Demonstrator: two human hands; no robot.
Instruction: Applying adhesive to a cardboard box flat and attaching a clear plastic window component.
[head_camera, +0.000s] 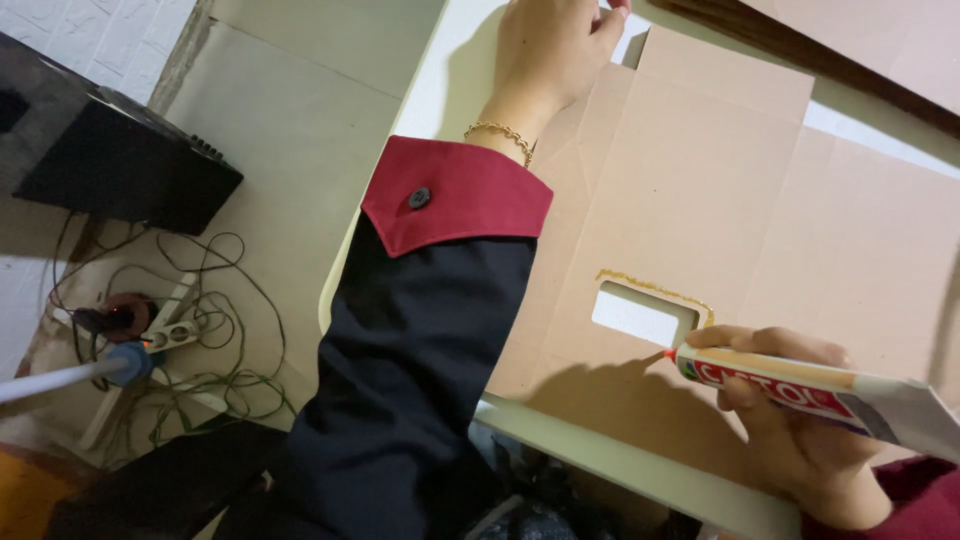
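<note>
Gripping a red-and-white glue tube (800, 388) in our right hand (790, 420), fingers closed around it, we hold its nozzle beside the rectangular cut-out (642, 314) in the flat brown cardboard sheet (700, 190) on the pale table (640, 468). Our left hand (550, 45) presses the sheet's far edge, fingers mostly out of view, so we cannot tell their state.

Two hands: the left hand (548, 45) at top centre, the right hand (790, 420) at lower right. One glue tube (810, 388), one flat cardboard sheet (700, 190) with one rectangular cutout (640, 316), one power strip (175, 325) at left.
</note>
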